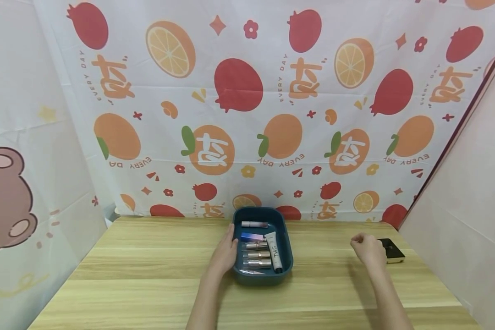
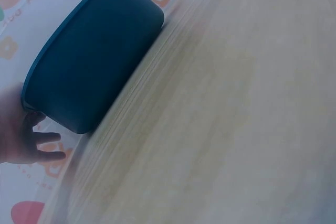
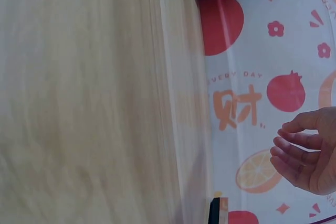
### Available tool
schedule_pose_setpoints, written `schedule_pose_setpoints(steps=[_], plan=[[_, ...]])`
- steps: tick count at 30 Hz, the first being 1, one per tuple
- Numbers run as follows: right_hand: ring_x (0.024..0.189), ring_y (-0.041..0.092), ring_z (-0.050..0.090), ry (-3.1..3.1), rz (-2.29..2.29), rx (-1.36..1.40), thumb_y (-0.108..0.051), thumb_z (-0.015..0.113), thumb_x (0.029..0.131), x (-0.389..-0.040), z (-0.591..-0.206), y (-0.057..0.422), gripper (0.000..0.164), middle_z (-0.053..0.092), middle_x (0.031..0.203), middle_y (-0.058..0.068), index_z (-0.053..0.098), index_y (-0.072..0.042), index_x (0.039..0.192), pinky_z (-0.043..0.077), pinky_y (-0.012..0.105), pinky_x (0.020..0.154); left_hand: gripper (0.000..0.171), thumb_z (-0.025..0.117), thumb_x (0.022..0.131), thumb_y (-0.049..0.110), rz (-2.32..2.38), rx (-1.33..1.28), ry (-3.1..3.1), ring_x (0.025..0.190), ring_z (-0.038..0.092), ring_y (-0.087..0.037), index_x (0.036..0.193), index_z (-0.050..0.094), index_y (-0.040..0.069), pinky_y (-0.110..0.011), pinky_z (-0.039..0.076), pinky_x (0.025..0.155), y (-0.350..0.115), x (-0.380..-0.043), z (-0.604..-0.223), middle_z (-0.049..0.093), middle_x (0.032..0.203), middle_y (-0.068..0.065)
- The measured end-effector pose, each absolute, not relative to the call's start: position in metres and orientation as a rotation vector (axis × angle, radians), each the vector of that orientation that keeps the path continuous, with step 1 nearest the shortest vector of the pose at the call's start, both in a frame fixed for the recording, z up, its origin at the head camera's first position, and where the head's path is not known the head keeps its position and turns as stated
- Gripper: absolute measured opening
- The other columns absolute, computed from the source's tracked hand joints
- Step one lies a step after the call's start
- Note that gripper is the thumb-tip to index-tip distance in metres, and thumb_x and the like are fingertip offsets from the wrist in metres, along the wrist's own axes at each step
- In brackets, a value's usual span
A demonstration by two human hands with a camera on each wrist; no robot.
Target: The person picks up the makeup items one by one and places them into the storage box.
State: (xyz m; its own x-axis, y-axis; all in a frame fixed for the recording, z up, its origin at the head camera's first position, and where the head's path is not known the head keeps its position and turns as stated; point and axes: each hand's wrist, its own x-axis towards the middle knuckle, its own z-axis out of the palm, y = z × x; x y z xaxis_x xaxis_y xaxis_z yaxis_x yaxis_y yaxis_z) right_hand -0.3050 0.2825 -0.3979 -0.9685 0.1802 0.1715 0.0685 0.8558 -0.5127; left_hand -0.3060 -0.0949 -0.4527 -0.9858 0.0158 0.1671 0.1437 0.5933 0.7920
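A dark teal bin [image 1: 287, 247] stands on the table with cosmetics inside. My left hand [image 1: 224, 252] holds its left side, the thumb at the rim and the fingers along the outer wall. In the left wrist view that hand [image 2: 21, 137] is at the bin's rim [image 2: 58, 40], some fingers spread away from the wall. My right hand [image 1: 368, 248] hovers over the table right of the bin, near a black case with a gold edge [image 1: 393, 251]. In the right wrist view the right hand [image 3: 307, 153] has loosely curved fingers and holds nothing.
Inside the bin lie a white tube marked TWG [image 1: 274, 251], a blue-purple box [image 1: 251, 237], a lip gloss tube [image 1: 254, 224] and several clear-and-metallic tubes [image 1: 256, 254]. A fruit-print curtain [image 1: 239, 137] hangs behind the wooden table [image 1: 156, 266]. A pale wall [image 1: 458, 220] bounds the right side.
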Motion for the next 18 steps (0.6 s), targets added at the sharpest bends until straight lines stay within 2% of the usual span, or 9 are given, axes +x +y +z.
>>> schedule_pose_setpoints(steps=[8,18], plan=[[0.063,0.027,0.056,-2.8,0.7,-0.198,-0.014,0.055,0.086,-0.305,-0.4,0.297,0.022,0.063,0.081,0.018,0.065,0.003,0.094,0.041,0.039,0.05,0.049,0.035,0.099,0.011,-1.341,-0.147,-2.668,0.133,0.019,-0.034,0.144,0.02,-0.001,-0.047,0.018,0.106,-0.094,-0.305,-0.453,0.019,0.148,-0.018],[0.06,0.027,0.057,-2.773,0.686,-0.21,-0.014,0.053,0.084,-0.3,-0.403,0.312,0.024,0.064,0.085,0.021,0.064,0.005,0.093,0.042,0.039,0.048,0.05,0.035,0.098,0.011,-1.33,-0.133,-2.672,0.133,0.019,-0.034,0.144,0.02,-0.001,-0.047,0.018,0.106,-0.095,-0.305,-0.454,0.019,0.148,-0.018]])
